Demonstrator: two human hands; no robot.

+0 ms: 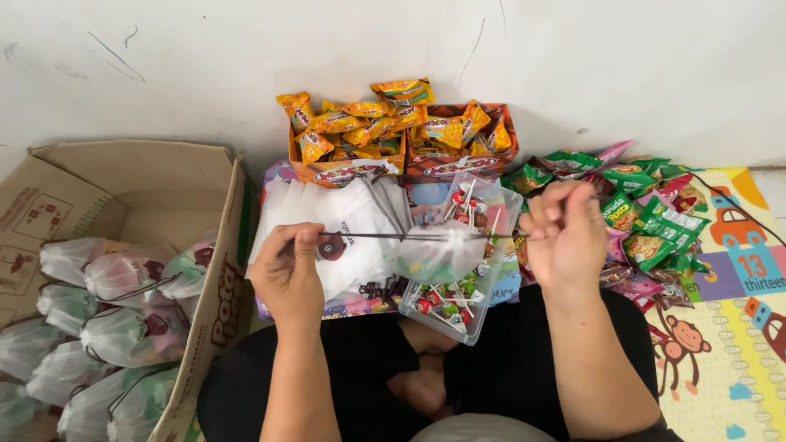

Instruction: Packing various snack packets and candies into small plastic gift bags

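My left hand point(288, 270) and my right hand point(565, 233) each pinch one end of a black drawstring, pulled taut between them. A small white drawstring pouch point(438, 254) hangs cinched at the middle of the string, with green snack packets showing through it. It hovers over a clear plastic tub of lollipops point(458, 295) resting on my lap. Under my left hand lies a stack of flat white pouches point(344, 221).
An open cardboard box point(221, 278) on the left holds several filled pouches. Two orange boxes of yellow-wrapped snacks point(385, 131) stand against the white wall. A heap of green and pink snack packets point(647, 213) lies on a colourful play mat point(737, 327) at right.
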